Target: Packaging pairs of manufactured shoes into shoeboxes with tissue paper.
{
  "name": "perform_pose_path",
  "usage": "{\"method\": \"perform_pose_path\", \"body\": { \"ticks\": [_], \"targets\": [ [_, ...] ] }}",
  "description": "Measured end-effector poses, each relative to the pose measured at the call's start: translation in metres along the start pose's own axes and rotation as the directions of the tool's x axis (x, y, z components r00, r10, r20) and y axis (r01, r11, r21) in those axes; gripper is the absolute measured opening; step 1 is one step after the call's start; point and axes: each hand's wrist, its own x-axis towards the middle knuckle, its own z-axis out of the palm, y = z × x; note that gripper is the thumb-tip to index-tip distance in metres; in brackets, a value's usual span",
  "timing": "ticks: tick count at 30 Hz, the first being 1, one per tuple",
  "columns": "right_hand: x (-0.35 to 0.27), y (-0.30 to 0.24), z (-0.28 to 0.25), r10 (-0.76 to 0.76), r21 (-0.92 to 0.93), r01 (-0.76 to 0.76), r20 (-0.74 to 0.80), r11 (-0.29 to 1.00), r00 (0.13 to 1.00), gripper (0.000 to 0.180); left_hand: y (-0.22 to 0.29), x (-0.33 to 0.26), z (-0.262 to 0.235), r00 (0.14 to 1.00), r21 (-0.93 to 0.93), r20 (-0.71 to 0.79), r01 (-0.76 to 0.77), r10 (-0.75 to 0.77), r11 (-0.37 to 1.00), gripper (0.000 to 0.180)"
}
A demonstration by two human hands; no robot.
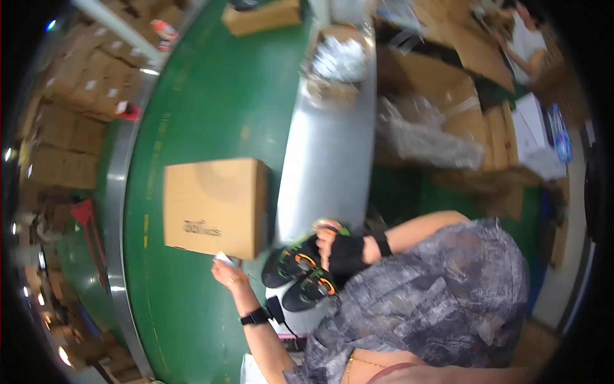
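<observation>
A pair of black shoes with green and orange trim rests at the near end of a silver metal ledge. My right hand is closed around the heel part of these shoes, its wrist wrapped in black. Near the close edge of a brown cardboard box, my left hand pinches a small white piece that looks like a paper or label. The box lies closed on the green conveyor belt. A black band circles my left wrist.
Farther along the ledge, an open carton holds crumpled silvery wrapping. To the right stands a large open box with clear plastic. Stacked cartons line the far left. Another person sits at the upper right, near a blue bottle.
</observation>
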Motion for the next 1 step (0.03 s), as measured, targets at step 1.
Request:
{"method": "perform_pose_path", "body": {
  "ticks": [1],
  "targets": [
    [-0.0257, 0.0219, 0.0031, 0.009, 0.051, -0.006, -0.051, 0.999, 0.999, 0.025, 0.0012, -0.003, 0.0035, 0.999, 0.041, -0.003, -0.036, 0.036, 0.999, 0.032]
  ]
}}
